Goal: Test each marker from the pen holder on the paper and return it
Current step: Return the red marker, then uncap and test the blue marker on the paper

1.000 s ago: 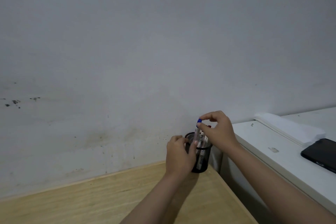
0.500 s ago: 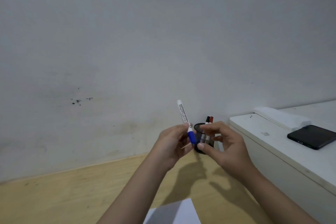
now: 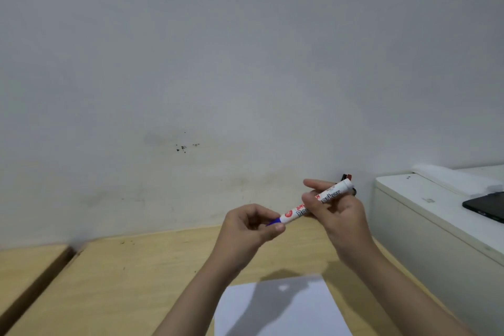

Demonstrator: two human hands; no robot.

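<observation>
Fingers [image 3: 313, 200] of the right hand [image 3: 338, 215] now clasp the whiteboard marker [image 3: 316, 203] level, left hand [image 3: 245, 229] pinching its blue cap [image 3: 274, 222]; uncapping apparently begun above the paper [image 3: 281, 308].

A single head-worn wide-angle camera looks forward and slightly down across a wooden table [image 3: 141, 275] toward a grey wall [image 3: 245, 63], which fills the upper frame. The left hand [image 3: 245, 226] and right hand [image 3: 335, 213] sit close, low and centre-right; a white cabinet [image 3: 436, 226] edges the right side.
</observation>
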